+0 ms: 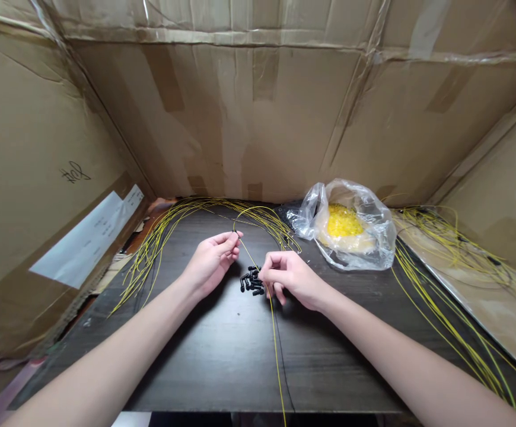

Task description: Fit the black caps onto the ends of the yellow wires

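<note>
A thin yellow wire [248,254] runs between my two hands and hangs on past the table's front edge. My left hand [216,258] is closed in a pinch on a small black piece on this wire, whose far end loops up and to the right. With thumb and forefinger, my right hand [287,276] pinches the same wire lower down. A small pile of black plastic parts [249,281] lies on the table between the hands, partly hidden behind the right fingers. The exact shape of the piece in my left fingers is hidden.
Behind the hands, a bundle of yellow wires [169,222] arcs across the dark table [196,367]. A clear plastic bag [380,237] with small yellow pieces [344,220] stands back right. More yellow wires [436,320] lie at the right. Cardboard walls [302,118] enclose the back and sides.
</note>
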`<action>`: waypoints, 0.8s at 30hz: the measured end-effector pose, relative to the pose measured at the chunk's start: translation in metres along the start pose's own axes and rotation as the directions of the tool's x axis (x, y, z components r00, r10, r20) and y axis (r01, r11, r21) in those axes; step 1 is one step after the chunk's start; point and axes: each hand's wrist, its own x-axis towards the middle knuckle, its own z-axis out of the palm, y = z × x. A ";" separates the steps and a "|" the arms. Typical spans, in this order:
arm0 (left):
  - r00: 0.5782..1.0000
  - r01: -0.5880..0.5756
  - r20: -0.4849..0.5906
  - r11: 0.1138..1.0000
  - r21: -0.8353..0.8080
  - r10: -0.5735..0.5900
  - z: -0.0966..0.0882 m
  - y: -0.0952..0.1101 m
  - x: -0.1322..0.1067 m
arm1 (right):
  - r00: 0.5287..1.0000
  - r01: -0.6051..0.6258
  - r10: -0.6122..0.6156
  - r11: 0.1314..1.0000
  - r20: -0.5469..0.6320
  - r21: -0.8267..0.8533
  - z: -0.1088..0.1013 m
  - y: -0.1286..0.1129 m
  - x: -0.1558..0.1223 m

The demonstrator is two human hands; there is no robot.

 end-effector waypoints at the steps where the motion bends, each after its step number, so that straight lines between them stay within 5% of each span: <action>1: 1.000 -0.004 -0.017 1.000 -0.017 0.003 -0.002 0.001 0.002 | 1.000 -0.013 0.013 1.000 0.027 -0.009 0.000 0.000 -0.001; 8: 0.994 -0.025 -0.105 0.996 -0.082 0.016 -0.018 0.005 0.017 | 0.938 -0.129 0.168 0.981 0.304 -0.144 -0.001 0.000 -0.006; 13: 0.993 -0.046 -0.106 0.999 -0.017 0.044 -0.024 0.007 0.019 | 0.906 -0.093 0.197 0.956 0.375 -0.277 -0.004 -0.006 -0.009; 15: 0.997 -0.032 -0.075 0.999 0.010 0.033 -0.022 0.006 0.018 | 0.934 -0.073 0.169 0.953 0.314 -0.294 -0.004 -0.009 -0.008; 18: 1.000 0.009 -0.004 1.000 0.030 -0.009 -0.016 0.001 0.011 | 0.995 -0.053 0.075 0.957 0.067 -0.286 -0.002 -0.010 -0.005; 21: 0.993 0.074 0.089 0.996 0.057 -0.079 -0.004 -0.005 0.001 | 0.991 -0.043 0.013 0.973 -0.132 -0.229 0.000 -0.008 0.000; 24: 0.982 0.079 0.164 0.990 0.116 -0.097 0.008 -0.012 -0.010 | 0.987 -0.053 0.032 0.990 -0.156 -0.134 0.001 -0.009 0.001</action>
